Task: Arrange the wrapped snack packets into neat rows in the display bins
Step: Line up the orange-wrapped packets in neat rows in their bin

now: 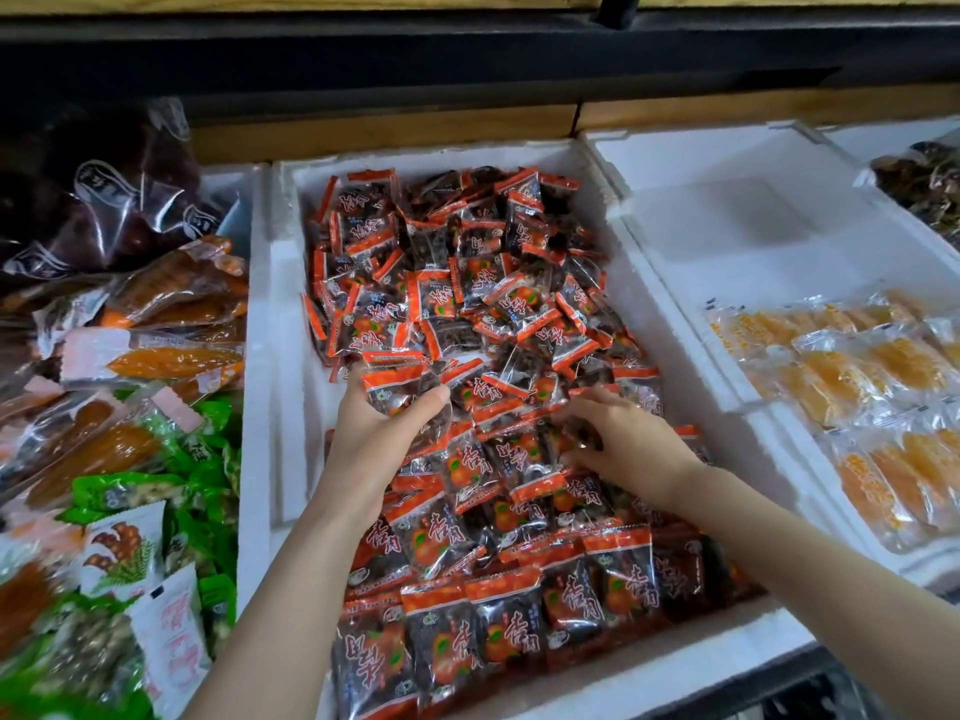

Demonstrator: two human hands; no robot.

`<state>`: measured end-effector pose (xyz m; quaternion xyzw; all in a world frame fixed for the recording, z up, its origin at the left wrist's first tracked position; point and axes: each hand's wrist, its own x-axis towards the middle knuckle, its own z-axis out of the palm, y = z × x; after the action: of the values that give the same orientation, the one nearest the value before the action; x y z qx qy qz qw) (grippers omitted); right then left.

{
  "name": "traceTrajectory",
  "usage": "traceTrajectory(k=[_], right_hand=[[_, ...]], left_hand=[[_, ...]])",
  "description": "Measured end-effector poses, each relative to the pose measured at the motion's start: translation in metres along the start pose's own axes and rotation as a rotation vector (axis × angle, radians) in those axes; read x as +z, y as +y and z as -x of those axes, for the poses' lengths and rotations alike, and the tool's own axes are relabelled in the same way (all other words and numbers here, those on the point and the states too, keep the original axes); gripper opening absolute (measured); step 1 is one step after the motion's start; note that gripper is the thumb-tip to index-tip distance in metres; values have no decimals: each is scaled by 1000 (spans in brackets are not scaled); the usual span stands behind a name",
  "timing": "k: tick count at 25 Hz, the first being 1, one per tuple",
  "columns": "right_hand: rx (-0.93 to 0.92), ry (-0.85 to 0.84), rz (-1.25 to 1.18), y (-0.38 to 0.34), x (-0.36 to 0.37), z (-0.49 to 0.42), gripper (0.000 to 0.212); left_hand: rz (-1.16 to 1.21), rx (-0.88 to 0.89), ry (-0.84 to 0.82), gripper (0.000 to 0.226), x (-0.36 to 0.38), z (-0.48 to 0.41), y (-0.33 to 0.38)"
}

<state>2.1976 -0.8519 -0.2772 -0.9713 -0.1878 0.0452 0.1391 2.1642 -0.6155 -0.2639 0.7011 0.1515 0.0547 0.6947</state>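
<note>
A white foam bin [270, 314] in the middle holds several small clear packets with orange-red ends and dark fruit inside. At the near end the packets [498, 610] lie in overlapping rows; farther back they form a loose heap [457, 262]. My left hand [374, 433] grips a small bunch of packets [400, 387] at the heap's near left edge, thumb over the top. My right hand [623, 444] reaches palm down into the pile right of it, fingertips curled on a packet [576, 433].
A second foam bin [737, 210] on the right holds clear packets of yellow-orange fruit [852, 387] at its near side. On the left lie large bags of orange dried fruit [156, 356], green packets [130, 491] and dark bagged goods [98, 189]. A dark shelf runs above.
</note>
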Motion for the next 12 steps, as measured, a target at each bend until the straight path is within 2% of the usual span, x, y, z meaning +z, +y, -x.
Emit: traceTrajectory(k=[2,3,5,7,9,12], right_hand=[[-13,24,22,-3,2,5,43],[-26,86,-66,-6,2,9,43],[-61,177,-398,-19,0,26,55],[-126,142,-605,-35,-4,45,74],[-166,114,-562,-39,-2,59,81],[-160,216,-466,-28,-4,65,77]], left_hand=[[-15,-12,-37,57,4,4,4],[-13,-19,-73,51,7,9,7],[-18,-25,-169,52,15,18,10],[-59,-44,-280,67,26,29,11],[-88,-82,-336,89,43,38,8],[-95,-147,-326,121,69,49,8]])
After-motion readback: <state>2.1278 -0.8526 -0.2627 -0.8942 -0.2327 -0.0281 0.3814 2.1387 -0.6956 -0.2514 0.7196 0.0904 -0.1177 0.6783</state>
